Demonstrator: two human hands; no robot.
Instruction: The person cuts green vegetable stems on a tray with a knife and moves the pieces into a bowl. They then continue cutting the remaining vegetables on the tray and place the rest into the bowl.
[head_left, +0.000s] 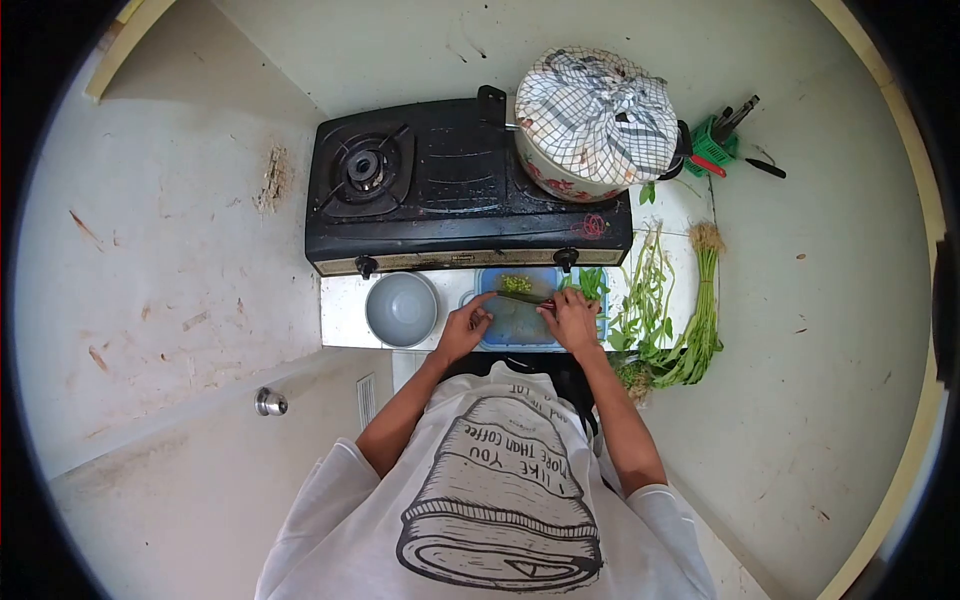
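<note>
A blue chopping board [520,328] lies at the counter's front edge, below the stove. Across it my right hand [573,322] is closed around the dark handle of a knife, whose blade [522,297] points left. My left hand [467,328] is at the board's left side, holding nothing, with its index fingertip right at the blade's tip and the thumb apart from it. Small chopped green pieces [515,283] sit in a pile just beyond the blade. Green leaves [588,283] lie on the board's far right corner, close to my right hand.
A grey bowl [402,308] stands left of the board. Behind is a black two-burner stove [462,180] with a cloth-covered pot [570,180] on its right burner. Leafy stems [648,290] and a bundle of long greens [706,290] lie right. A green basket [712,145] holds utensils.
</note>
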